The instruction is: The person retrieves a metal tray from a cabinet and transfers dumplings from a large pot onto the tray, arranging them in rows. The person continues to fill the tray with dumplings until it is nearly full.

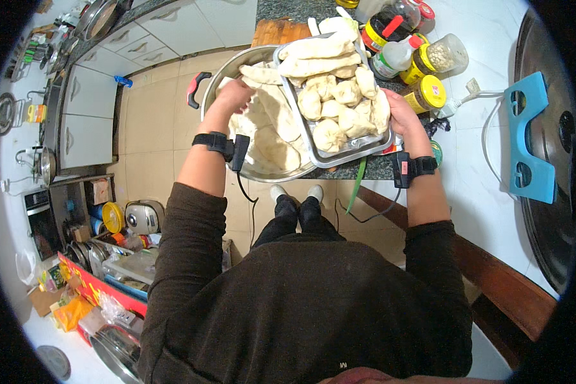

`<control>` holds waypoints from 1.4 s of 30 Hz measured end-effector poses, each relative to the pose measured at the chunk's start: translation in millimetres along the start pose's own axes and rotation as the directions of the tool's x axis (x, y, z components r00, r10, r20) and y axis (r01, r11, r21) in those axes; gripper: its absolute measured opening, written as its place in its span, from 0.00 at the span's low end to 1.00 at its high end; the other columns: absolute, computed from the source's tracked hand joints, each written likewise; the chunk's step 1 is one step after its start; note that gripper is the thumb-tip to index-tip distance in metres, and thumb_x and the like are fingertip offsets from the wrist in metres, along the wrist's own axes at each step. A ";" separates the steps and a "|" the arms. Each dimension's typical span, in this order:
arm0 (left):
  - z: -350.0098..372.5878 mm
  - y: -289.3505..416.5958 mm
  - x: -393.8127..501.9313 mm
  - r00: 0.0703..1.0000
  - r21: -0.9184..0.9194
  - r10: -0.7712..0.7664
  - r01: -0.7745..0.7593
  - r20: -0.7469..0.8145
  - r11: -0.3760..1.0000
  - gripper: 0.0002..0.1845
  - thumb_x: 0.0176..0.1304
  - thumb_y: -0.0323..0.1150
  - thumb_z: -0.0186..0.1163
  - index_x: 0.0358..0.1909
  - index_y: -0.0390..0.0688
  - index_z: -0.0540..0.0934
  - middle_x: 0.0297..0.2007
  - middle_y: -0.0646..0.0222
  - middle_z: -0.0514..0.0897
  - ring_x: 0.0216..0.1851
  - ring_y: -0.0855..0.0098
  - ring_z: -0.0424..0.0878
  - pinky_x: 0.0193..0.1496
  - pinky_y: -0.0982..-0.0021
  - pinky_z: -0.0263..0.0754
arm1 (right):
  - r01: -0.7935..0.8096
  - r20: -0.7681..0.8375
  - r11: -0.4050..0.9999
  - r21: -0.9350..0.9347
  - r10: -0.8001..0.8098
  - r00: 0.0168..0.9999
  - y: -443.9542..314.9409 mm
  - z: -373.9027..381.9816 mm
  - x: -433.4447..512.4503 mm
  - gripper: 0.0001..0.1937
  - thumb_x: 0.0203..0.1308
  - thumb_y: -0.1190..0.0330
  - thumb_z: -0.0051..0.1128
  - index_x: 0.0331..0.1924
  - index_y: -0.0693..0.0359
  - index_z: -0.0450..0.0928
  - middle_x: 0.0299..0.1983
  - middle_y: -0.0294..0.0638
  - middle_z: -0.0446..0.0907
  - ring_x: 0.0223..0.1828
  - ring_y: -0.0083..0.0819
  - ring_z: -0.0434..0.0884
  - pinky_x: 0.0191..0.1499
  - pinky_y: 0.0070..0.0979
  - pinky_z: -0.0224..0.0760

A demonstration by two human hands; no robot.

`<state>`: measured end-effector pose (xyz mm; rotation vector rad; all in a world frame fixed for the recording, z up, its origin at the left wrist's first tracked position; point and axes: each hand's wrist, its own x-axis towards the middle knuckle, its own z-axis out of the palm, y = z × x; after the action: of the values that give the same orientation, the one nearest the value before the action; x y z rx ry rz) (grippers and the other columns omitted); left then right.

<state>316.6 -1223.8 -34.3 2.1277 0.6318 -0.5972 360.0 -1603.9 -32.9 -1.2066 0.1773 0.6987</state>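
Observation:
My right hand [399,113] grips the right edge of a rectangular metal tray [309,142]. Pleated dough buns [347,92] and long dough pieces [319,47] fill much of that tray, which overlaps the right side of a large round metal pot [206,103]. Inside the pot lie long and flat pale pieces of dough [276,149]. Over the pot's left part is my left hand [237,96], its fingers curled down at the dough; whether they hold a piece is not plain. Both wrists wear black straps with small devices.
Behind the tray are a wooden board [281,32] and a granite counter [317,8]. Sauce bottles and jars [425,93] crowd its right side. A red-black pot handle [198,90] juts left. A green leaf [357,185] and device cables hang below the counter edge.

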 end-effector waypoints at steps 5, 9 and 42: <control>38.5 -14.9 8.1 0.985 0.058 -0.133 0.127 0.108 0.990 0.16 0.51 0.38 0.55 0.26 0.32 0.75 0.25 0.58 0.79 0.21 0.67 0.77 0.22 0.67 0.74 | 0.000 -0.021 1.000 -0.007 0.000 1.000 -1.1 3.3 -0.6 0.14 0.58 0.69 0.46 0.47 0.64 0.71 0.41 0.39 0.77 0.40 0.25 0.77 0.44 0.23 0.71; 54.0 -3.8 15.4 0.935 0.285 0.214 -0.131 -0.283 0.949 0.15 0.49 0.36 0.55 0.34 0.35 0.75 0.28 0.57 0.79 0.29 0.62 0.79 0.31 0.65 0.74 | -0.004 -0.068 0.999 -0.033 0.002 0.998 -0.8 3.7 -2.1 0.13 0.58 0.69 0.47 0.46 0.64 0.72 0.41 0.40 0.77 0.40 0.26 0.77 0.44 0.23 0.71; 48.3 123.3 -55.4 0.575 0.376 0.800 -0.712 -0.172 0.593 0.13 0.48 0.38 0.59 0.34 0.42 0.76 0.31 0.60 0.79 0.36 0.59 0.76 0.39 0.64 0.70 | 0.028 -0.039 1.000 -0.015 -0.028 0.999 1.9 3.9 -4.0 0.13 0.58 0.69 0.46 0.45 0.65 0.72 0.40 0.39 0.78 0.39 0.25 0.77 0.43 0.23 0.71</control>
<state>341.1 -1342.2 43.1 2.4938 -0.2874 0.1933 354.8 -1601.7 -31.1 -1.2350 0.1879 0.6532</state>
